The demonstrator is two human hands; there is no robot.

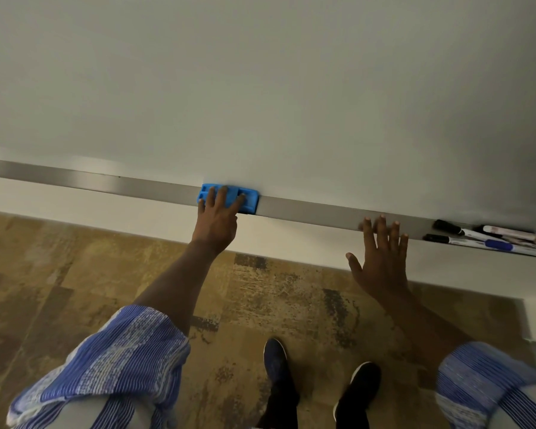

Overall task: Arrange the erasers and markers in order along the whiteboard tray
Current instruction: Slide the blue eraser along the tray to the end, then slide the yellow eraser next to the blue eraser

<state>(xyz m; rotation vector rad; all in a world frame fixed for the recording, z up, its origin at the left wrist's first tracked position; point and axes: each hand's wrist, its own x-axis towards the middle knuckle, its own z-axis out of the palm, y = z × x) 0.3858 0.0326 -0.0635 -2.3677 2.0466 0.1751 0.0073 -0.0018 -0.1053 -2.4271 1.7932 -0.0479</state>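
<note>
A grey metal whiteboard tray point(307, 210) runs slantwise across the view under the whiteboard point(260, 88). A blue eraser point(248, 198) lies on the tray near its middle. My left hand point(218, 216) rests on top of the eraser, fingers spread over it and gripping it. My right hand point(381, 258) is open, fingers apart, its fingertips touching the tray's front edge to the right of the eraser. Several markers point(489, 238) with black, blue and green caps lie bunched at the right end of the tray, apart from my right hand.
A white wall strip point(136, 218) runs below the tray. Patterned brown carpet point(260, 305) covers the floor, and my two dark shoes point(276, 357) stand close to the wall. The tray's left stretch point(75, 178) holds nothing.
</note>
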